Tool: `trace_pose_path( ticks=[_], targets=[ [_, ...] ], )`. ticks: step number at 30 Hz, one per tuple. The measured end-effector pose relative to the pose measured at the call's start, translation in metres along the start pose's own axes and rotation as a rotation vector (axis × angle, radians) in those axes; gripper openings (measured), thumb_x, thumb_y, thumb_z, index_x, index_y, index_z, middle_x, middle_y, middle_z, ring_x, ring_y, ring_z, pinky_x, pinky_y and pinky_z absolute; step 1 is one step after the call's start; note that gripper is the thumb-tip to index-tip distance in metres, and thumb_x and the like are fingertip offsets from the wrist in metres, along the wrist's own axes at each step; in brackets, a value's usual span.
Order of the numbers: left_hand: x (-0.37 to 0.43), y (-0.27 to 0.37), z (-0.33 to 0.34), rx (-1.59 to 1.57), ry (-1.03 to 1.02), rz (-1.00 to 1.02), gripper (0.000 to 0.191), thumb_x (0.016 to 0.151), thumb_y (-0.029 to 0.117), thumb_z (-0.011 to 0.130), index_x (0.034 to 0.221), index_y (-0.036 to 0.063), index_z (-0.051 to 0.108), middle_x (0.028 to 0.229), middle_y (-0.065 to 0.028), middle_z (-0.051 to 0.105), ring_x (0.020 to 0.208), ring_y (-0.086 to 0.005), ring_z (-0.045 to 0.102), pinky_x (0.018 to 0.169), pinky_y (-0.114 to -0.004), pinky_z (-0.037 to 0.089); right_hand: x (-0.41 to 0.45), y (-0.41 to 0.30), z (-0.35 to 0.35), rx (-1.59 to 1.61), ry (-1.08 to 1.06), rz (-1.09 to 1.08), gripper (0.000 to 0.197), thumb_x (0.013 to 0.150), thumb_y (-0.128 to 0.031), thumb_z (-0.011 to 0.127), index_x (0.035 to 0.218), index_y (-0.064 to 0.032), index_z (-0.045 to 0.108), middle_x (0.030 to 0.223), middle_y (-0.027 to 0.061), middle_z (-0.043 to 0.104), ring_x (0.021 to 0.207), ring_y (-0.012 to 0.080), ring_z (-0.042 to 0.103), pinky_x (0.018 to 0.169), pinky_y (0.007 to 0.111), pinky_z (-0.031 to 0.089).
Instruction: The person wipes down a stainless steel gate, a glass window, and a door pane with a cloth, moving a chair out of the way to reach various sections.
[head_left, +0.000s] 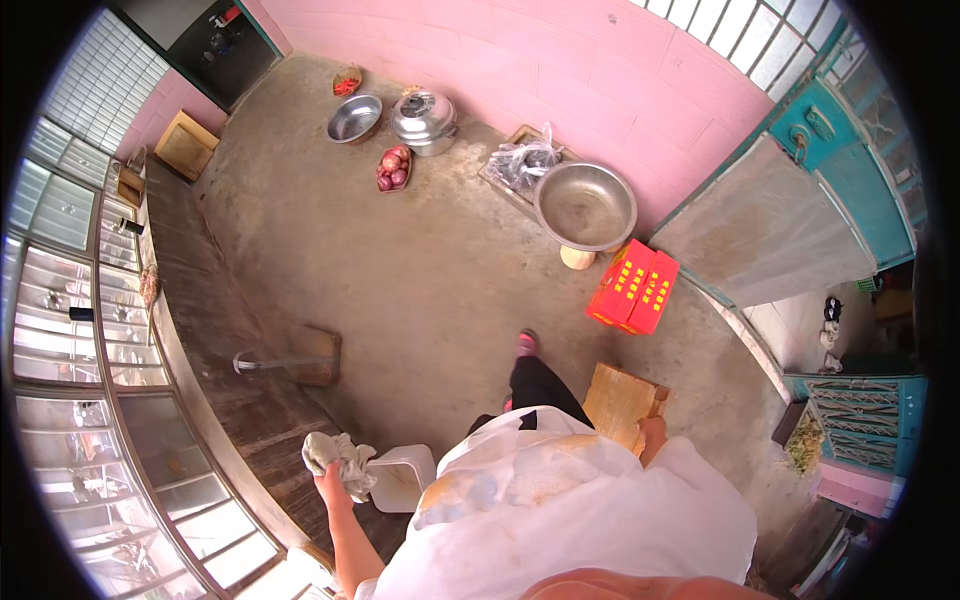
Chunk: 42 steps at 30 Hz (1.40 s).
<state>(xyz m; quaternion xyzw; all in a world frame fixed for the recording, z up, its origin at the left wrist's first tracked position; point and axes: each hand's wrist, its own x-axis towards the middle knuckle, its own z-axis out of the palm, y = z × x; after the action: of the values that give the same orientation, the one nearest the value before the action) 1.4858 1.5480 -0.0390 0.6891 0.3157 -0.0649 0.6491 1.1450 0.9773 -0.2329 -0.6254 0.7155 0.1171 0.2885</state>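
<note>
My left hand grips a crumpled pale grey cloth out to my left side. Just behind the cloth is a white plastic container or stool; I cannot tell whether the two touch. My right hand is closed over the edge of a light wooden stool or box, beside my right hip. Part of that wooden piece is hidden by my white top. One foot in a pink shoe is forward on the concrete floor.
Ahead stand a metal basin, a lidded pot, red onions in a basket and a large basin. Red cartons lie right, near a teal door. A wooden stool stands left, below windows.
</note>
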Motion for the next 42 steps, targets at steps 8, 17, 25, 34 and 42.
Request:
trace_pose_path(
  ticks=[8, 17, 25, 34, 42],
  targets=[
    [0.185, 0.116, 0.102, -0.051, -0.193, 0.018, 0.044, 0.072, 0.004, 0.058, 0.115, -0.0009, 0.048, 0.103, -0.0069, 0.056, 0.091, -0.0185, 0.055, 0.08, -0.03, 0.044, 0.047, -0.062, 0.069, -0.296, -0.414, 0.154, 0.041, 0.06, -0.019, 0.063, 0.1, -0.0064, 0.06, 0.087, 0.0172, 0.063, 0.079, 0.0288, 0.063, 0.064, 0.038, 0.047],
    [0.375, 0.23, 0.163, 0.109, -0.09, -0.067, 0.046, 0.073, 0.006, 0.056, 0.117, -0.0004, 0.047, 0.105, -0.0085, 0.056, 0.091, -0.0216, 0.056, 0.079, -0.033, 0.046, -0.059, -0.433, 0.12, 0.113, -0.142, 0.207, 0.025, 0.064, -0.02, 0.058, 0.073, 0.0023, 0.063, 0.063, 0.0146, 0.06, 0.047, 0.0243, 0.056, 0.043, 0.041, 0.044],
    [0.516, 0.304, 0.184, 0.424, -0.01, -0.32, 0.047, 0.069, 0.007, 0.058, 0.114, -0.0016, 0.049, 0.104, -0.01, 0.057, 0.089, -0.0225, 0.057, 0.078, -0.034, 0.046, -0.078, -0.63, 0.182, 0.092, -0.148, 0.203, 0.026, 0.064, -0.018, 0.061, 0.075, 0.0052, 0.061, 0.062, 0.0154, 0.058, 0.05, 0.0246, 0.057, 0.043, 0.04, 0.045],
    [0.808, 0.448, 0.249, 0.417, -0.258, -0.259, 0.048, 0.07, 0.006, 0.058, 0.117, 0.0004, 0.048, 0.105, -0.01, 0.057, 0.09, -0.0221, 0.057, 0.076, -0.033, 0.047, -0.163, -0.872, 0.21, 0.25, 0.022, 0.251, 0.025, 0.063, -0.014, 0.061, 0.08, 0.0047, 0.06, 0.071, 0.0157, 0.059, 0.061, 0.0266, 0.058, 0.051, 0.045, 0.046],
    [0.936, 0.557, 0.327, 0.412, -0.215, -0.205, 0.049, 0.07, 0.006, 0.057, 0.118, 0.0006, 0.046, 0.107, -0.0087, 0.055, 0.093, -0.0218, 0.055, 0.081, -0.033, 0.045, -0.142, -1.016, 0.271, 0.88, -0.071, 0.504, 0.021, 0.068, -0.014, 0.061, 0.084, -0.0032, 0.053, 0.07, 0.0087, 0.052, 0.059, 0.0256, 0.054, 0.055, 0.046, 0.048]
  ],
)
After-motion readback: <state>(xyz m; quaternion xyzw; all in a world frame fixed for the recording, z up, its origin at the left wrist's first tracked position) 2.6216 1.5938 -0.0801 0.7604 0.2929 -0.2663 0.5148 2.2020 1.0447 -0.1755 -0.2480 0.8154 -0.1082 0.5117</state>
